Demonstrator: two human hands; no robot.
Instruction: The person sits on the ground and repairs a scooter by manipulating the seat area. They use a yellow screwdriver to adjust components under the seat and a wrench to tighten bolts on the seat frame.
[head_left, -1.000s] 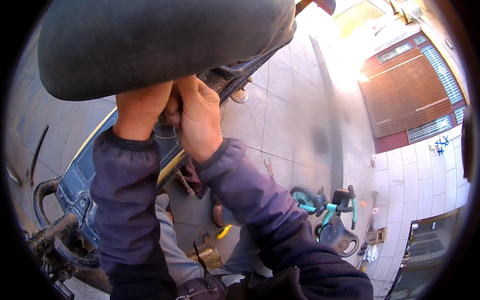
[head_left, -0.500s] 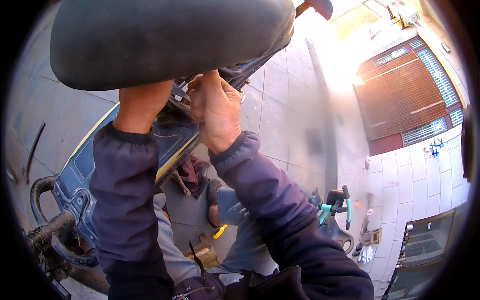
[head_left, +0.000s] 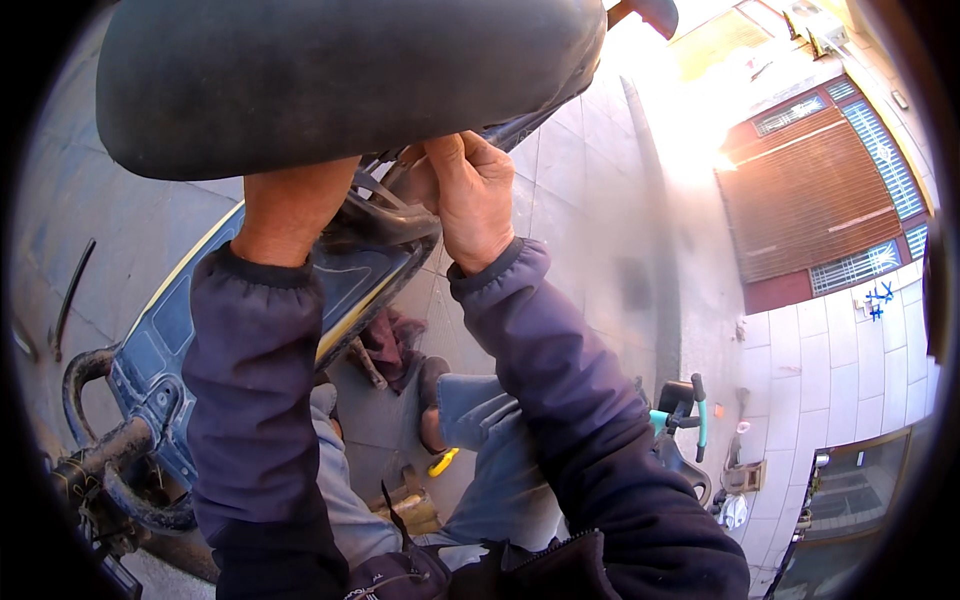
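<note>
A black scooter seat fills the upper part of the view. Beneath it my left hand reaches in from the front, with only the wrist and lower hand showing; the seat hides its fingers. By the seat's right lower edge, my right hand is closed, thumb up and fingers curled in. Whatever it grips, if anything, is hidden. Dark frame parts of the scooter lie just left of the right hand. Below stretches a blue body panel with a yellow edge.
A curved metal bar and tube stand at the lower left. On the paving lie a dark red cloth, a yellow object and a black strip. A teal-handled ride-on stands at right, near a tiled wall.
My right hand has moved a little to the right, away from the left forearm, and more of the dark frame shows. The left hand stays under the seat. The view has shifted slightly.
</note>
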